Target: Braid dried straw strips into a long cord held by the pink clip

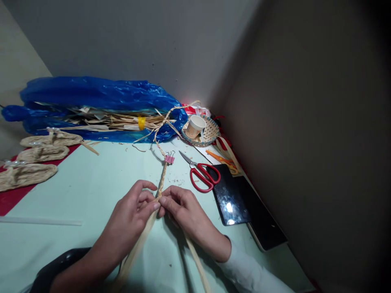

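A braided straw cord (163, 176) runs toward me from a pink binder clip (170, 159) on the pale green table (100, 175). At the cord's near end, my left hand (134, 211) pinches the straw between thumb and fingers. My right hand (183, 209) meets it there, its thumb and fingers closed on the same spot. Loose pale straw strands (139, 248) trail down from under both hands toward the near edge. Beyond the clip, the cord's far part curves up over a blue plastic bag (100, 91).
Red-handled scissors (200, 173) and orange scissors (224, 159) lie right of the clip, near a black tablet (230, 199). A woven basket (210, 132) holds a white cup (196, 125). Straw sandals (29, 175) sit at left, above a white strip (41, 221). Dark wall at right.
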A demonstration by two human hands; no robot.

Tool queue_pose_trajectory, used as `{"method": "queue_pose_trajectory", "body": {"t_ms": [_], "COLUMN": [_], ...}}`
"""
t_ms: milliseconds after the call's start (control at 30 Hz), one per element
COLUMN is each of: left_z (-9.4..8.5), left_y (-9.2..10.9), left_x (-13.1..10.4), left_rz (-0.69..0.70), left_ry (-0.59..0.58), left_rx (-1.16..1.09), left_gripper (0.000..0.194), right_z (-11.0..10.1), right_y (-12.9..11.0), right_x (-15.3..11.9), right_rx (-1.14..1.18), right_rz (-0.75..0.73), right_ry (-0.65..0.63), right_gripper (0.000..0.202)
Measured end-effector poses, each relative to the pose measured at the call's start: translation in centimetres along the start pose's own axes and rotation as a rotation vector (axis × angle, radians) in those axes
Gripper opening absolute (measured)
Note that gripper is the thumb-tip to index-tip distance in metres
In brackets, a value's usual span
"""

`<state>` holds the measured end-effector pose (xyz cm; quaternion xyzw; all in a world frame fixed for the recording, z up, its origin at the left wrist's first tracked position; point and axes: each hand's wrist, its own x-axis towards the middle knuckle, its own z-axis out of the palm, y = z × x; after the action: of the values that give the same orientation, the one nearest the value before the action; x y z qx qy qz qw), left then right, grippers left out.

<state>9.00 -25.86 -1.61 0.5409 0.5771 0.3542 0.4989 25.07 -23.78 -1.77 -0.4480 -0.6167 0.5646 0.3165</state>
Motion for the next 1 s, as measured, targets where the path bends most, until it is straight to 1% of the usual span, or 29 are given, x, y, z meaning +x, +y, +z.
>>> {"method": "queue_pose_trajectory", "body": {"t_ms": [100,167,267,333,367,433,500,567,633,733,833,900,933,1000], "left_z": [-0.2,-0.5,-0.8,-0.5,-0.3,0.4,1.0,1.4,1.7,2.0,2.2,1.9,1.6,0.7], "left_y": [0.1,0.2,0.3,0.1,0.0,-0.5,-1.2,-1.8,-2.5,-3.1,-2.8,-2.0,-1.5,-0.4], "left_x": [-0.2,-0.2,-0.4,-0.7,-1.0,-1.5,-1.8,-2.0,-2.1,-2.1,-2.3,-2.4,-2.3,-1.8], "left_rz": [0.039,0.067,0.088,0.132,0.195,0.398,0.614,0.782,0.905,1.018,1.074,1.024,0.946,0.705], "left_ry": [-0.005,-0.004,0.028,0.056,0.079,0.136,0.17,0.192,0.233,0.276,0.275,0.234,0.196,0.148], "left_rx": [0.112,0.218,0.388,0.461,0.498,0.593,0.689,0.757,0.826,0.954,1.008,0.93,0.858,0.672], "left_gripper": [0.019,0.014,0.032,0.033,0.03,0.024,0.019,0.017,0.021,0.027,0.026,0.02,0.017,0.025], "right_z": [0.1,0.1,0.2,0.3,0.4,0.6,0.6,0.4,0.3,0.0,-0.2,-0.3,-0.4,-0.5], "right_y": [-0.3,-0.5,-0.6,-0.5,-0.4,-0.3,-0.1,0.1,0.2,0.2,0.1,0.1,0.1,-0.1], "right_x": [0.1,0.0,-0.3,-0.6,-0.7,-0.8,-0.9,-0.8,-0.7,-0.6,-0.7,-0.7,-0.7,-0.7], "right_rx": [-0.044,-0.112,-0.255,-0.315,-0.324,-0.302,-0.234,-0.124,-0.001,0.179,0.273,0.296,0.31,0.331], "right_rz": [0.013,0.016,-0.011,-0.037,-0.046,-0.053,-0.049,-0.038,-0.033,-0.015,0.019,0.041,0.053,0.06], "right_ry": [0.057,0.093,0.149,0.175,0.182,0.191,0.181,0.149,0.1,0.02,-0.025,-0.024,-0.016,-0.013], "right_gripper": [0.023,0.023,0.021,0.02,0.019,0.019,0.02,0.022,0.023,0.022,0.022,0.02,0.019,0.016]}}
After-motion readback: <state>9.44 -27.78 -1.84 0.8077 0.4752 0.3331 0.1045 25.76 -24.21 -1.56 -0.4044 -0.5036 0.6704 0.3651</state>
